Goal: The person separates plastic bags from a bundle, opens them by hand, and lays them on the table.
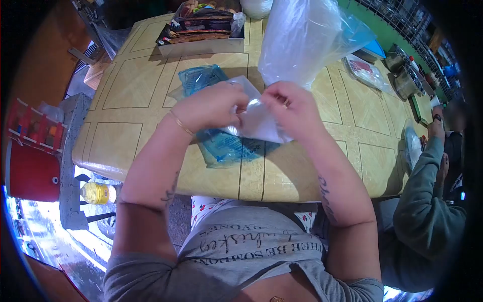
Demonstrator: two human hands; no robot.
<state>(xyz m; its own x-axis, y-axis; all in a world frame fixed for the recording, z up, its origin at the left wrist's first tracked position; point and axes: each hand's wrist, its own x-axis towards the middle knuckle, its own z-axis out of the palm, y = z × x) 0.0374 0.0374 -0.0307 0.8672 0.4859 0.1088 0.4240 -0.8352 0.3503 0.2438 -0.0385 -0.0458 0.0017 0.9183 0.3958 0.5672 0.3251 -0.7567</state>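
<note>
We record: one table point(292, 176), smooth, glossy, tile-patterned. Toward its near edge, one blue sheet point(221, 151), thin translucent plastic, crinkled; over it, one clear bag point(264, 126), shiny plastic. Toward the far edge, one large bag point(302, 40), milky plastic, glossy, creased; glossy packets point(201, 22). By the right edge, pots point(406, 83), shiny metal. One shirt point(251, 226), grey cloth, matt.

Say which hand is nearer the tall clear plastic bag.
Right: the right hand is at the near edge of the bag; the left hand is farther, leftward.
</note>
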